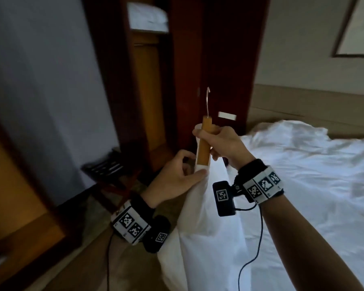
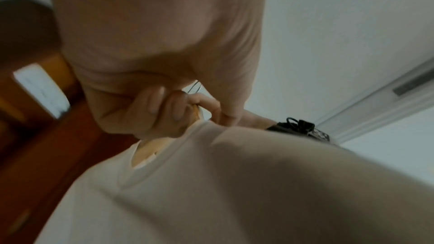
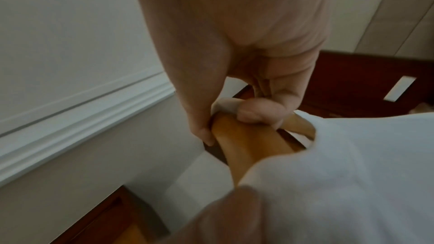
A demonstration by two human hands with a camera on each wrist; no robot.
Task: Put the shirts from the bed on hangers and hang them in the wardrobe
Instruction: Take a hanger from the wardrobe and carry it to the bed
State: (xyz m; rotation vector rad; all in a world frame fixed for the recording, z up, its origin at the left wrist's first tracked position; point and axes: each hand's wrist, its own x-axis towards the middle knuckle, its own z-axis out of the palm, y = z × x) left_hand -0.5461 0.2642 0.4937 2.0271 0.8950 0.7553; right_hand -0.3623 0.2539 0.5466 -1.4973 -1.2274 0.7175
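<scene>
A wooden hanger (image 1: 204,143) with a thin metal hook (image 1: 207,100) stands edge-on before the wardrobe (image 1: 151,80). My right hand (image 1: 214,141) grips its upper part, fingers curled round the wood (image 3: 244,142). A white shirt (image 1: 202,217) hangs down from the hanger over the bed's edge. My left hand (image 1: 181,173) pinches the shirt's collar edge just below the hanger's lower end. In the left wrist view the shirt's neckline (image 2: 164,159) shows the hanger's wood inside it. The wardrobe door stands open.
The bed (image 1: 303,164) with rumpled white bedding fills the right side. A dark luggage rack (image 1: 109,171) stands left of the wardrobe on the floor. Folded white linen (image 1: 147,16) lies on the wardrobe's top shelf. A wooden door (image 1: 19,185) is at the near left.
</scene>
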